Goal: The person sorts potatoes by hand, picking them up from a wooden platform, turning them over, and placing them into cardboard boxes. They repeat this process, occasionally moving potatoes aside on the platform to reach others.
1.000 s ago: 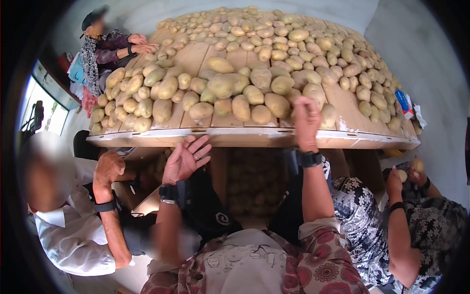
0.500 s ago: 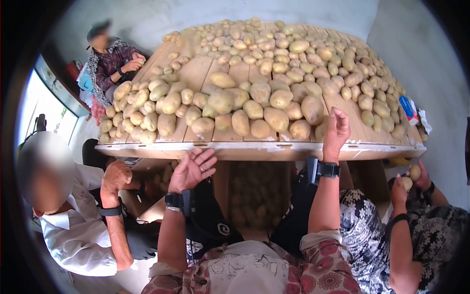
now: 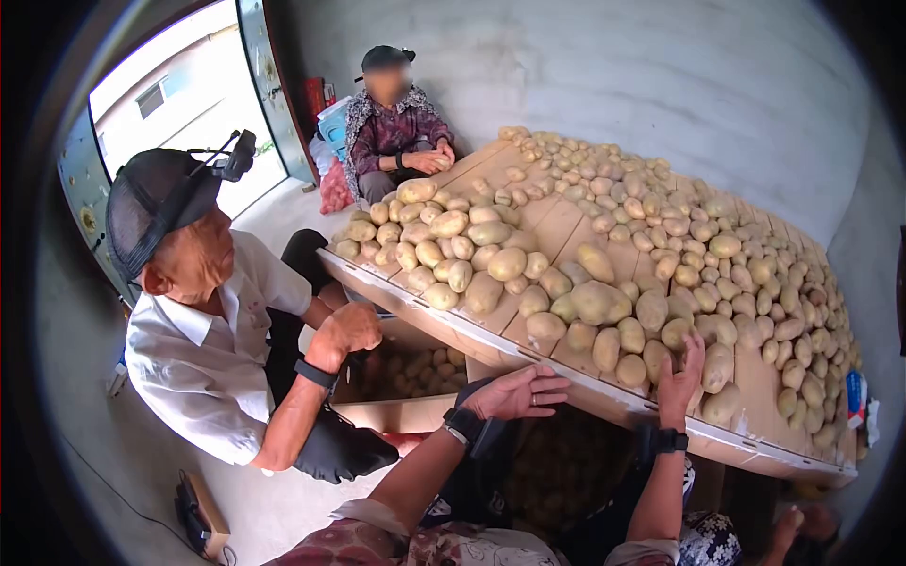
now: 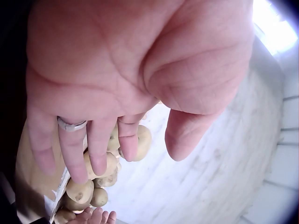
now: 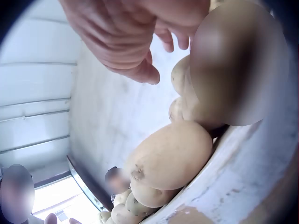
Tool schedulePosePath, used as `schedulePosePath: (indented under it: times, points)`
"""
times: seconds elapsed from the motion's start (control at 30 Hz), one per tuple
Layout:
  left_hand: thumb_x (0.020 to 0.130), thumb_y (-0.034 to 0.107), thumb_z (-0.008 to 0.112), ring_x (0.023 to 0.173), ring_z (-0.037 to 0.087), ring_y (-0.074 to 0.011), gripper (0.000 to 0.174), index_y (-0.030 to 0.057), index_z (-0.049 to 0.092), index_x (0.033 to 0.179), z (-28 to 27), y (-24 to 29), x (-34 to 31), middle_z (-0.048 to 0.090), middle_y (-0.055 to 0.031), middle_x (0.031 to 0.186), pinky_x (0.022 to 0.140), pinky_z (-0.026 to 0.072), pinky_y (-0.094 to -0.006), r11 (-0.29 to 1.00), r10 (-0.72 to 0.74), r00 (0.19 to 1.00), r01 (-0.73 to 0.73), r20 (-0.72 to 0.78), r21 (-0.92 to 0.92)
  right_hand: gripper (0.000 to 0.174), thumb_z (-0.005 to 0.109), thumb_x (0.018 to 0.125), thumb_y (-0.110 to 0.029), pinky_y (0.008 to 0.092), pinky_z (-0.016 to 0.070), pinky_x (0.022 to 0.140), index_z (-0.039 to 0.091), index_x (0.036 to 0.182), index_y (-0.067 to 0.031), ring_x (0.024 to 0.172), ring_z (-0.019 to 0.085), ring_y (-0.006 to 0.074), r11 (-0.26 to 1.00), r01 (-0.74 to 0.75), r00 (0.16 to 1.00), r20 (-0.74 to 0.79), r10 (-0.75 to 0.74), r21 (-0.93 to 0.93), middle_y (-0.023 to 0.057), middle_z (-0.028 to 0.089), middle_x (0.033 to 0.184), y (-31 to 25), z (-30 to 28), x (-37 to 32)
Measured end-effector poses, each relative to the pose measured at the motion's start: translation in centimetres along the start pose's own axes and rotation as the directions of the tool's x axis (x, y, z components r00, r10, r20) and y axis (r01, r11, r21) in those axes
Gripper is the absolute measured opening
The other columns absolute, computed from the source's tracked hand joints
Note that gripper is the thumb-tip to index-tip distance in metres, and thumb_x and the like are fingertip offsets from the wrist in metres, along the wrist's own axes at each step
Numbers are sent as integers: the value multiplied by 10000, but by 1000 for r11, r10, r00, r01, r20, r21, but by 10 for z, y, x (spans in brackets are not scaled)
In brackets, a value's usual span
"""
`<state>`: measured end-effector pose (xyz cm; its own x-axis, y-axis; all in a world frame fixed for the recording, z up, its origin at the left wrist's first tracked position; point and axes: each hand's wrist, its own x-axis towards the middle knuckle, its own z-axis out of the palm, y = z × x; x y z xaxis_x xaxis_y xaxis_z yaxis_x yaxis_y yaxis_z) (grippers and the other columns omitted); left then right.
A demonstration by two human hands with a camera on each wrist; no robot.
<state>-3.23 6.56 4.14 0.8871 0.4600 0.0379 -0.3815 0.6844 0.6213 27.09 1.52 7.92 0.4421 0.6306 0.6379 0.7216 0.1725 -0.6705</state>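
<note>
Many potatoes (image 3: 593, 304) lie spread over a wooden table (image 3: 566, 225). The left hand (image 3: 517, 392), palm up with a ring on one finger, hovers by the table's front edge and holds nothing. In the left wrist view the left hand (image 4: 135, 60) has its fingers extended, with potatoes beyond them. At the front row of potatoes, the right hand (image 3: 681, 379) is raised with fingers loosely bent and nothing in it. The right wrist view shows the right hand (image 5: 135, 37) above large potatoes (image 5: 173, 149), its thumb apart from the fingers.
A person in a white shirt (image 3: 203, 358) sits close on the left. Another person (image 3: 396, 132) sits at the table's far left corner. Under the table stands a box (image 3: 396, 413) with potatoes. A blue and white packet (image 3: 856, 394) lies at the right end.
The head view has swung left, bringing the doorway and the white-shirted person further in. Both hands remain empty; the right hand's fingers look a little more spread. The far person's hands have come together.
</note>
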Motion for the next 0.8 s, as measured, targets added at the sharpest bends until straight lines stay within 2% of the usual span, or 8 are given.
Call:
schedulePosePath:
  times: [0.13, 0.27, 0.33, 0.47, 0.67, 0.73, 0.77, 0.8]
  points:
    - [949, 403, 453, 1264, 413, -259, 379, 163, 469, 1242, 3, 1, -4, 392, -103, 1409, 1015, 358, -435, 1000, -13, 1000, 13, 13, -3, 586, 653, 733, -28, 437, 277, 1069, 431, 1275, -48, 1292, 322, 395, 984, -60, 998, 15, 64, -166, 250, 321, 1383, -14, 8, 18]
    - [943, 411, 464, 1260, 415, -259, 390, 173, 461, 1252, 1, 2, -1, 391, -99, 1409, 1015, 355, -435, 1000, -23, 999, 24, 26, -13, 645, 704, 708, -104, 454, 268, 1075, 422, 1286, -50, 1293, 310, 412, 938, -8, 992, 116, 52, -348, 255, 315, 1388, 26, 25, 34]
    - [940, 415, 470, 1259, 415, -259, 394, 177, 458, 1254, 1, 0, 0, 392, -98, 1409, 1015, 354, -435, 1000, -25, 1000, 25, 12, -6, 686, 739, 684, -169, 457, 294, 1062, 427, 1286, -67, 1267, 339, 418, 844, -54, 974, 157, 161, -533, 250, 320, 1382, 29, 31, 43]
    - [931, 424, 484, 1257, 417, -252, 407, 181, 457, 1257, -4, 1, -2, 396, -94, 1406, 1012, 358, -428, 1000, -19, 999, 19, 40, -6, 654, 755, 669, -212, 456, 340, 1025, 467, 1241, -78, 1216, 390, 418, 814, -80, 964, 164, 210, -575, 239, 364, 1347, 23, 35, 45]
    - [925, 437, 489, 1253, 419, -256, 427, 180, 451, 1263, -2, 0, -2, 387, -93, 1411, 1012, 359, -425, 999, -32, 999, 32, 33, 7, 534, 723, 680, -161, 448, 409, 935, 516, 1166, -84, 1119, 471, 389, 860, -57, 973, 165, 162, -507, 214, 478, 1228, 19, 27, 51]
    - [924, 442, 489, 1255, 416, -258, 437, 178, 446, 1268, -1, 0, 1, 383, -95, 1413, 1013, 358, -426, 999, -31, 999, 30, 36, 9, 439, 682, 701, -107, 385, 412, 919, 533, 1113, -77, 1076, 509, 305, 956, -98, 993, 43, 114, -275, 161, 526, 1154, -26, 10, 43]
    - [924, 446, 486, 1254, 419, -262, 458, 177, 425, 1290, 2, 1, 0, 380, -100, 1415, 1013, 360, -428, 999, -34, 999, 34, 30, 25, 439, 682, 701, -107, 385, 412, 919, 533, 1113, -77, 1076, 509, 305, 956, -101, 992, 45, 118, -277, 161, 526, 1154, -35, 4, 40]
    - [924, 449, 483, 1252, 421, -267, 480, 175, 404, 1311, 4, 2, 0, 377, -104, 1416, 1013, 362, -430, 998, -42, 999, 41, 24, 39, 383, 662, 714, -84, 349, 400, 918, 539, 1077, -68, 1057, 506, 260, 971, -231, 962, 159, 220, 54, 129, 531, 1120, -40, -3, 34]
